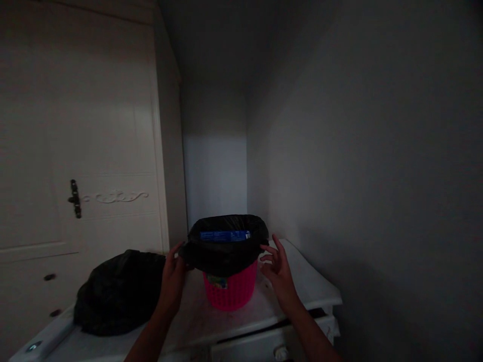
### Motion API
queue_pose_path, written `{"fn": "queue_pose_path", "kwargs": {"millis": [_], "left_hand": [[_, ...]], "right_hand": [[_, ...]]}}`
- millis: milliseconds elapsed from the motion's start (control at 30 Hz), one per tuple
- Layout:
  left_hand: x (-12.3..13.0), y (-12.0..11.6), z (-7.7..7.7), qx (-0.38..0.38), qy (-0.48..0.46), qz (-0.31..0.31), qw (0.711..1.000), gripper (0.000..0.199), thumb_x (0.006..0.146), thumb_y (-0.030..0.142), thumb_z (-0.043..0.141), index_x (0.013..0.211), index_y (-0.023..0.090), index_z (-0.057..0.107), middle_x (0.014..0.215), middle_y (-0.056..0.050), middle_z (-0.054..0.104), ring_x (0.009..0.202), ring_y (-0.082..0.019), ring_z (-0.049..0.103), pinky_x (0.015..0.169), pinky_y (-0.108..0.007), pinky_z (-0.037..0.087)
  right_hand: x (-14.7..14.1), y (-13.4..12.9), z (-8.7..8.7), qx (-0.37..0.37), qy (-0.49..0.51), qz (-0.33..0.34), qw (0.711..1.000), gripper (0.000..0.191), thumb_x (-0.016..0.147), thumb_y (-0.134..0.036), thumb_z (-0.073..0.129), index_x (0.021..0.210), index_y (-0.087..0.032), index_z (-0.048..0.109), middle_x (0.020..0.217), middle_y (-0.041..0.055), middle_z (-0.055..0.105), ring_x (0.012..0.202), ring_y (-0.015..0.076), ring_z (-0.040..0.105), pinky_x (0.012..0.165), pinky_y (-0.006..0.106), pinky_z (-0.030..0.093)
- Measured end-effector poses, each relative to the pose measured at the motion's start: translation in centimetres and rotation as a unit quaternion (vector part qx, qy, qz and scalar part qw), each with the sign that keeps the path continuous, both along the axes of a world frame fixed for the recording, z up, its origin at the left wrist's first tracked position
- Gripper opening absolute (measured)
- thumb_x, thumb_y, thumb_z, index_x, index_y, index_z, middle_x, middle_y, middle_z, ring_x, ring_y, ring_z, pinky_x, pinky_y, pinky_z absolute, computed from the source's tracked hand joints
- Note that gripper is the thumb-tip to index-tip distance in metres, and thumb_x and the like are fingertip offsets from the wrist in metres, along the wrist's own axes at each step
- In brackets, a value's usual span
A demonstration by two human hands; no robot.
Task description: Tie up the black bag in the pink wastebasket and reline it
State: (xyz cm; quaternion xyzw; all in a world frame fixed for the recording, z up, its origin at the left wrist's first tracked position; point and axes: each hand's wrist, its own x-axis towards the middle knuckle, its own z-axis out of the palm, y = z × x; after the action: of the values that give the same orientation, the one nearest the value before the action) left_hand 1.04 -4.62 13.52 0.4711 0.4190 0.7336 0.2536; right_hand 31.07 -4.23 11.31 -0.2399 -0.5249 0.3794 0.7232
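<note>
A bright pink slatted plastic basket (231, 291) stands upright on a white dresser top. A black plastic bag (222, 259) lines it and is folded down over its rim. Inside the bag, a blue box with small print (225, 236) shows its top part; the rest is hidden. At the rim's left side, my left hand (173, 276) has its fingers closed on the bag's folded edge. My right hand (277, 269) is at the opposite side, fingers apart, with fingertips at the bag's edge. A colourful label (217, 281) is partly visible below the bag.
Left of the basket lies a dark, bulky black bundle (118, 294). The white dresser (196, 329) has a drawer with a knob (281, 353) at its front. A white wardrobe (113, 136) with a dark handle rises at the left, and a grey wall (370, 176) bounds the right.
</note>
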Motion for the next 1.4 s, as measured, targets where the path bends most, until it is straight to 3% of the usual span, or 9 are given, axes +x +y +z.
{"fn": "queue_pose_path", "kwargs": {"millis": [133, 267, 367, 567, 767, 967, 1067, 1233, 1400], "left_hand": [[0.3, -0.9, 1.3, 0.071, 0.070, 0.003, 0.995, 0.077, 0.085, 0.052, 0.073, 0.152, 0.029, 0.043, 0.117, -0.008, 0.069, 0.100, -0.021, 0.070, 0.082, -0.033, 0.060], [0.7, -1.3, 1.8, 0.117, 0.214, 0.056, 0.968, 0.079, 0.086, 0.046, 0.074, 0.155, 0.030, 0.038, 0.151, -0.015, 0.050, 0.128, -0.028, 0.059, 0.094, -0.043, 0.059], [1.1, -1.5, 1.9, 0.129, 0.301, 0.108, 0.939, 0.076, 0.088, 0.048, 0.071, 0.154, 0.028, 0.041, 0.153, -0.016, 0.042, 0.143, -0.034, 0.045, 0.109, -0.055, 0.050], [1.3, -0.9, 2.4, 0.118, 0.390, 0.170, 0.897, 0.050, 0.092, 0.048, 0.065, 0.137, 0.027, 0.061, 0.142, -0.014, 0.043, 0.142, -0.036, 0.041, 0.119, -0.063, 0.035], [1.2, -0.7, 3.5, 0.123, 0.365, 0.138, 0.912, 0.036, 0.089, 0.056, 0.066, 0.102, 0.023, 0.075, 0.131, -0.013, 0.055, 0.133, -0.034, 0.052, 0.113, -0.055, 0.044], [2.4, -1.8, 6.7, 0.099, 0.357, 0.113, 0.922, 0.043, 0.089, 0.062, 0.062, 0.076, 0.023, 0.075, 0.101, -0.008, 0.068, 0.102, -0.027, 0.068, 0.094, -0.040, 0.053], [3.3, -2.0, 8.0, 0.093, 0.376, 0.139, 0.911, 0.044, 0.092, 0.061, 0.058, 0.074, 0.023, 0.071, 0.088, -0.007, 0.070, 0.088, -0.025, 0.068, 0.086, -0.038, 0.051], [4.1, -1.6, 9.0, 0.059, 0.441, 0.183, 0.877, 0.039, 0.097, 0.054, 0.053, 0.079, 0.025, 0.072, 0.080, -0.005, 0.072, 0.083, -0.025, 0.067, 0.080, -0.035, 0.047], [4.6, -1.2, 10.2, -0.035, 0.456, 0.220, 0.862, 0.040, 0.098, 0.054, 0.050, 0.081, 0.025, 0.071, 0.078, -0.006, 0.072, 0.075, -0.025, 0.067, 0.067, -0.031, 0.038]], "right_hand": [[-0.3, 0.0, 0.4, 0.062, -0.150, -0.137, 0.977, 0.088, 0.079, -0.033, 0.083, 0.155, -0.032, 0.039, 0.146, 0.0121, 0.056, 0.103, 0.0214, 0.065, 0.091, 0.041, 0.058], [-0.4, 0.4, 0.3, 0.085, -0.214, -0.225, 0.947, 0.049, 0.091, -0.034, 0.069, 0.138, -0.024, 0.057, 0.122, 0.0105, 0.070, 0.106, 0.0246, 0.067, 0.097, 0.044, 0.054], [-0.5, 0.7, 0.6, 0.110, -0.257, -0.259, 0.924, 0.022, 0.098, -0.033, 0.058, 0.114, -0.023, 0.069, 0.107, 0.0090, 0.073, 0.101, 0.0250, 0.067, 0.093, 0.042, 0.054], [-1.3, 1.0, 1.9, 0.102, -0.254, -0.304, 0.913, 0.027, 0.106, -0.034, 0.038, 0.112, -0.022, 0.061, 0.107, 0.0090, 0.069, 0.101, 0.0232, 0.066, 0.090, 0.039, 0.053], [-1.3, 1.0, 2.9, 0.092, -0.278, -0.322, 0.900, 0.033, 0.106, -0.038, 0.031, 0.118, -0.021, 0.057, 0.109, 0.0093, 0.069, 0.101, 0.0236, 0.066, 0.090, 0.038, 0.051], [-0.9, 0.7, 4.3, 0.043, -0.325, -0.319, 0.889, 0.034, 0.107, -0.039, 0.029, 0.114, -0.023, 0.058, 0.096, 0.0064, 0.072, 0.085, 0.0243, 0.069, 0.077, 0.035, 0.050], [-0.7, 0.8, 4.8, 0.053, -0.374, -0.354, 0.855, 0.031, 0.106, -0.033, 0.030, 0.111, -0.024, 0.059, 0.090, 0.0065, 0.073, 0.079, 0.0249, 0.069, 0.075, 0.036, 0.048], [-0.3, 0.9, 5.2, 0.140, -0.447, -0.399, 0.788, 0.019, 0.098, -0.019, 0.041, 0.101, -0.024, 0.060, 0.077, 0.0050, 0.073, 0.077, 0.0230, 0.070, 0.104, 0.043, 0.043], [0.0, 0.8, 5.5, 0.137, -0.482, -0.401, 0.767, 0.017, 0.099, -0.021, 0.042, 0.100, -0.023, 0.060, 0.066, 0.0012, 0.068, 0.069, 0.0214, 0.068, 0.106, 0.041, 0.041]]}}
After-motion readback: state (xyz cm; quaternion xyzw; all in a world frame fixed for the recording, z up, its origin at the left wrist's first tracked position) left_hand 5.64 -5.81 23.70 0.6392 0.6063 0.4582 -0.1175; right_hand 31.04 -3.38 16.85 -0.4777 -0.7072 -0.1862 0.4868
